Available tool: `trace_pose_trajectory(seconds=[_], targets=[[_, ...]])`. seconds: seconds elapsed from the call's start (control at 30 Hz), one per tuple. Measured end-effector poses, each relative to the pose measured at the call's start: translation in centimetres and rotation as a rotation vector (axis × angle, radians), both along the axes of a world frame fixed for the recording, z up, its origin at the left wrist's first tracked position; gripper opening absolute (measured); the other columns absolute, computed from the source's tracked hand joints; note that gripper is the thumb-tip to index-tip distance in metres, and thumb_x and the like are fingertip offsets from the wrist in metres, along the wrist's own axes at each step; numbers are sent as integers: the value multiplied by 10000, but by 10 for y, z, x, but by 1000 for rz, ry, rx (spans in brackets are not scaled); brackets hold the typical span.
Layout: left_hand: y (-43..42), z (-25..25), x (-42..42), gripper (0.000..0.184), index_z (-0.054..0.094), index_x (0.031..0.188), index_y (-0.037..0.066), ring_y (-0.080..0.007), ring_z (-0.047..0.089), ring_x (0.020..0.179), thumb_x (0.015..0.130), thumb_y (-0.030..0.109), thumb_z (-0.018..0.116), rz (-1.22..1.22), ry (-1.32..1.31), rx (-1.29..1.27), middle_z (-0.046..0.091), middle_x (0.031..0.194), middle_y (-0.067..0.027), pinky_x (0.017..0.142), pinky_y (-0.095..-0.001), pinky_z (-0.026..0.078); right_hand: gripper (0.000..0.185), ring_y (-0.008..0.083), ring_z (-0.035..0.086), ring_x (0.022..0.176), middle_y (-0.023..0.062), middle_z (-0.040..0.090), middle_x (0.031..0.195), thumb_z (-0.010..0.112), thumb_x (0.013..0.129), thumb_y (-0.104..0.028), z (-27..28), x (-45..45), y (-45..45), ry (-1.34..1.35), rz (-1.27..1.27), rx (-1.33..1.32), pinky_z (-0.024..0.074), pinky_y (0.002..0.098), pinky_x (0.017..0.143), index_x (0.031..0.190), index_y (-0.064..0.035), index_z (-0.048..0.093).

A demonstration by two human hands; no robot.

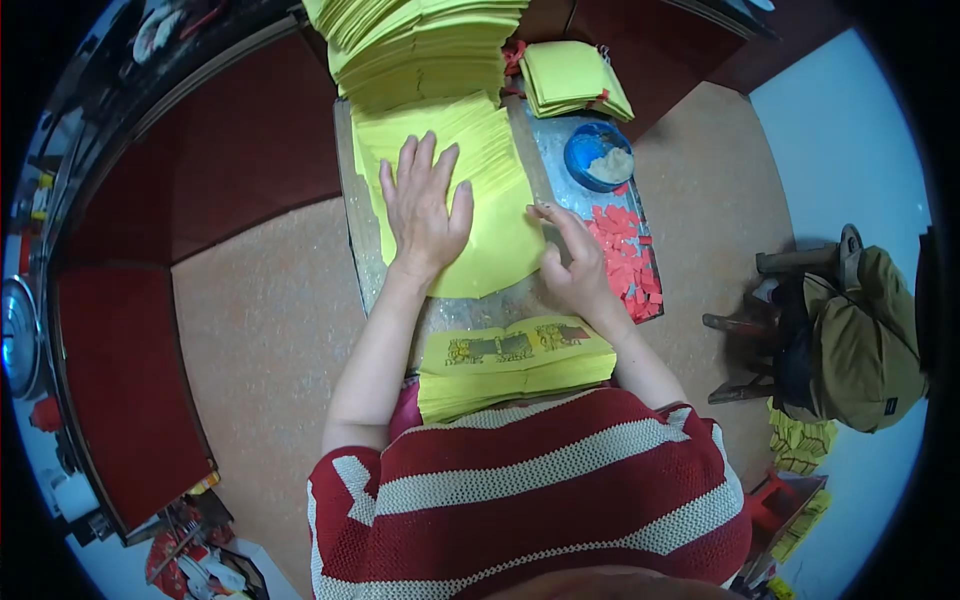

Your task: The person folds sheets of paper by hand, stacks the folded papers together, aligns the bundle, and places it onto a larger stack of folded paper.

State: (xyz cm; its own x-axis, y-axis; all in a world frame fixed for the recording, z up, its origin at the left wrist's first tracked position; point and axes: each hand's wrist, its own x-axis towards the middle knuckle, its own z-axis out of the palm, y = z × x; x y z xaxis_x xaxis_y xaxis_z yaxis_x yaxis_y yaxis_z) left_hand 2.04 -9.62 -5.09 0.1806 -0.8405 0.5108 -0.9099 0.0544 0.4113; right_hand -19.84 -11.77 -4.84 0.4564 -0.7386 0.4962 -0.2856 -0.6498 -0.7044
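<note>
My left hand (425,210) lies with fingers spread on the yellow paper sheets (485,245), which are fanned out in overlapping layers on a small table. My right hand (577,258) is at the right edge of these sheets. Its index finger and thumb are apart, the other fingers are partly hidden, and I see nothing held in it. Just beyond the sheets rises a tall stack of yellow paper (415,55). Close to my body sits a stack of printed yellow paper (520,362) with dark figures on top.
Small red paper pieces (625,262) lie on the table's right side. Behind them stand a blue bowl (590,165) with a pale lump in it and a folded yellow bundle (572,78). A backpack (868,340) rests on a wooden seat at right. Dark red cabinets (230,130) line the left.
</note>
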Motion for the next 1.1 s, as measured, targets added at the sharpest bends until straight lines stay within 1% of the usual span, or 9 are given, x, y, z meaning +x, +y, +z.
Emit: trace_pose_trajectory(seconds=[0.23,0.33,0.37,0.47,0.6,0.8,0.9,0.97,1.1], targets=[[15,-1,-6,501,569,1303,10,-378,334,1420,947,355,499,30,50,-39,471,1454,-191,1175,-584,106,438,347,590,1165,194,637,1205,585,795,-26,7,-33,-50,195,-210,72,458,415,1006,1232,5,588],[21,-1,-6,548,540,1312,1,-386,327,1420,931,395,545,-14,108,-59,459,1450,-207,1167,-604,87,430,348,582,1175,194,632,1215,594,798,-42,3,-44,-69,250,-182,-78,443,426,1020,1226,4,592],[24,3,-9,521,553,1305,16,-374,379,1398,981,412,451,14,94,-83,494,1438,-180,1181,-586,98,435,359,576,1179,196,631,1213,608,797,-56,6,-44,-74,255,-190,-71,431,435,1030,1228,8,588],[32,16,-18,508,562,1281,27,-375,425,1368,985,424,451,-66,44,-230,534,1397,-173,1185,-585,98,445,361,576,1176,192,627,1219,618,793,-65,32,-36,-98,193,-201,-149,425,435,1032,1233,-2,584],[42,32,-31,409,613,1202,32,-373,505,1303,977,360,516,-207,-35,-242,610,1295,-162,1183,-578,126,517,360,549,1198,185,600,1264,637,793,-82,86,-13,-130,219,-218,-284,418,443,1036,1298,-34,536],[53,38,-38,236,672,1060,37,-348,588,1193,896,197,613,-271,39,-237,664,1163,-141,1167,-567,169,535,358,545,1201,188,594,1266,637,806,-81,104,21,-131,182,-161,-370,427,445,1030,1323,-31,509],[59,40,-36,232,682,1044,37,-308,616,1158,860,174,648,-292,-16,-249,681,1135,-123,1157,-541,225,547,364,554,1191,196,594,1265,643,799,-64,82,22,-117,196,-86,-321,435,437,1027,1326,-16,505],[69,48,-31,179,691,996,15,-293,654,1083,842,95,647,-360,65,-272,697,1074,-143,1077,-469,382,550,369,553,1190,200,594,1263,645,797,-64,70,13,-104,205,-91,-238,439,438,1024,1326,-13,504],[112,64,-20,246,673,1089,-42,-225,674,1056,851,14,653,-592,669,172,694,1122,-197,911,-329,522,538,328,601,1154,201,611,1247,645,815,-55,50,-19,-69,148,-30,-6,480,403,986,1329,0,496]])
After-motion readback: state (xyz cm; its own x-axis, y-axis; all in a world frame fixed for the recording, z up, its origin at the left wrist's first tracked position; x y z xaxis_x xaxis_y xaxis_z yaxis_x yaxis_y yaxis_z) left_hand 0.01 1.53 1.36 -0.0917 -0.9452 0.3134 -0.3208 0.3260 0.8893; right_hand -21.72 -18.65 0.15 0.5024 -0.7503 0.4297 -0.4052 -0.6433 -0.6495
